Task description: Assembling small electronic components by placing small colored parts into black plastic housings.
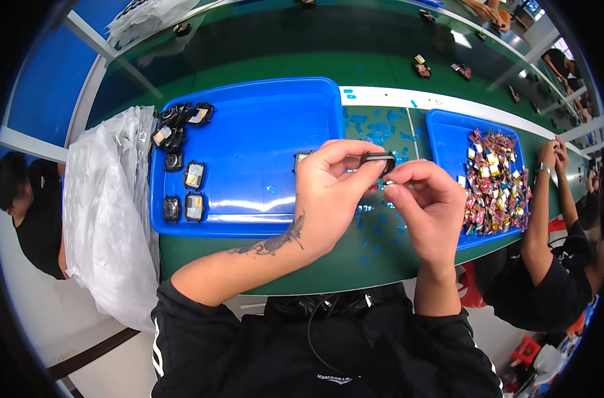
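Note:
My left hand (330, 189) grips a small black casing (375, 156) between thumb and fingers, above the green bench. Close beside it, my right hand (429, 202) pinches a tiny pale part (387, 184) between thumb and forefinger; its kind is too small to make out. Left of my hands lies a large blue tray (249, 132). Several similar black casings (194, 174) sit along its left side, some showing a pale rectangular piece inside. Another casing (302, 159) is partly hidden behind my left hand.
A second blue tray (441, 126) at right holds a heap of small reddish electronic parts (493, 189). Blue film scraps (379, 128) are strewn between the trays. Clear plastic bags (110, 212) hang at left. Co-workers (544, 265) sit on both sides. More parts (421, 67) lie on the far green surface.

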`<state>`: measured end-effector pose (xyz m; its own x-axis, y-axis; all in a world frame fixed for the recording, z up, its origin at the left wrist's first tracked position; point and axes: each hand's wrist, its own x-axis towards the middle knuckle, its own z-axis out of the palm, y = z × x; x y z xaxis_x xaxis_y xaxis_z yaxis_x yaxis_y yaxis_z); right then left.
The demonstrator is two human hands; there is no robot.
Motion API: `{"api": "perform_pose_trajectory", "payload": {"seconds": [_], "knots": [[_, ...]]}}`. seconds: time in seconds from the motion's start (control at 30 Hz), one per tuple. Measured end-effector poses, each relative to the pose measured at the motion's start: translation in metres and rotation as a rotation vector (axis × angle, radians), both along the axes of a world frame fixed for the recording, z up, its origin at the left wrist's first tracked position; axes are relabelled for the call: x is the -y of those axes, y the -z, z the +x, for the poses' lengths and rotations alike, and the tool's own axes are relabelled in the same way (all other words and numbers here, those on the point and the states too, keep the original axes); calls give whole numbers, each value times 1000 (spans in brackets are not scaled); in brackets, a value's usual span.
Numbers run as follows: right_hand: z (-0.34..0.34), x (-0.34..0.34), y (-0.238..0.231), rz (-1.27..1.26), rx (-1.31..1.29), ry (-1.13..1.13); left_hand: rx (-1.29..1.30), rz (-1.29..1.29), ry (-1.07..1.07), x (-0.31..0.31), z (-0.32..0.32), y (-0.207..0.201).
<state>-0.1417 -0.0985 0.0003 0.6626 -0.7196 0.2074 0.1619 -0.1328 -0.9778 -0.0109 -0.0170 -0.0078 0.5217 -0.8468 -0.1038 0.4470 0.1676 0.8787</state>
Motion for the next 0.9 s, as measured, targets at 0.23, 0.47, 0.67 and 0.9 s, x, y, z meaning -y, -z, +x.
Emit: {"api": "perform_pose_trajectory", "payload": {"seconds": [0.23,0.47,0.67,0.9], "knots": [[5,-1,-4,-345,-166,257,-103,-73,84,-3,-3,1],[3,-2,-15,-428,-207,272,38,-137,136,-6,-9,4],[0,-2,-20,-464,-266,237,72,-124,159,-7,-10,8],[1,1,-19,-525,-225,249,74,-164,164,-9,-11,10]]}}
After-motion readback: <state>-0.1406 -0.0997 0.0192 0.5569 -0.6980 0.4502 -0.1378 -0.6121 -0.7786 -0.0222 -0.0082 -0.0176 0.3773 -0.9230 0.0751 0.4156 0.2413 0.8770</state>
